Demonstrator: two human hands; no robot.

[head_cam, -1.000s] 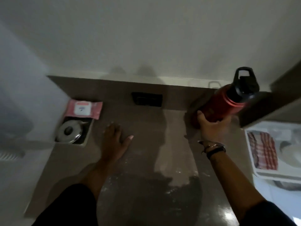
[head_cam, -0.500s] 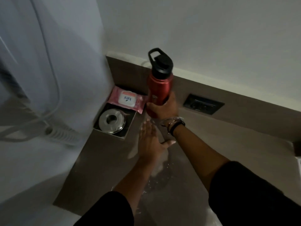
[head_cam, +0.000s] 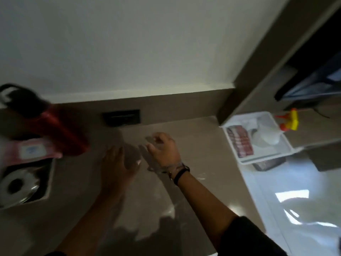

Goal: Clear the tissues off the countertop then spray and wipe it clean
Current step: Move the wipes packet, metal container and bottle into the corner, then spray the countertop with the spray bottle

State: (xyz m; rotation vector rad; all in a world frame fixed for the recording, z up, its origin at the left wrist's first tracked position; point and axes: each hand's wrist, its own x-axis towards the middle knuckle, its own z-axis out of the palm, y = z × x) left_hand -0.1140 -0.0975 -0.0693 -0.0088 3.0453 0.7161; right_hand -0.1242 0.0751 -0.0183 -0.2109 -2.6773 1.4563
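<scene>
While both hands (head_cam: 142,159) hover empty above the countertop (head_cam: 203,163), fingers loosely spread.

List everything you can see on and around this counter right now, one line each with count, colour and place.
Bottle: one, red with black cap, blurred, far left by the backsplash.
Wipes pack: one, pink with white label, left edge, in front of the bottle.
Recess: one, set into the counter at left, with a round silver object inside.
Socket: one, black, in the backsplash.
Counter: one, brown, white specks and wet-looking patches.
Tray: one, white, right of the counter; a red striped item and white items inside, too blurred to name.
Spray bottle: one, yellow and orange head, behind the tray.
Left hand: flat, open, low over the counter.
Right hand: fingers loosely curled, empty, bands on the wrist.
</scene>
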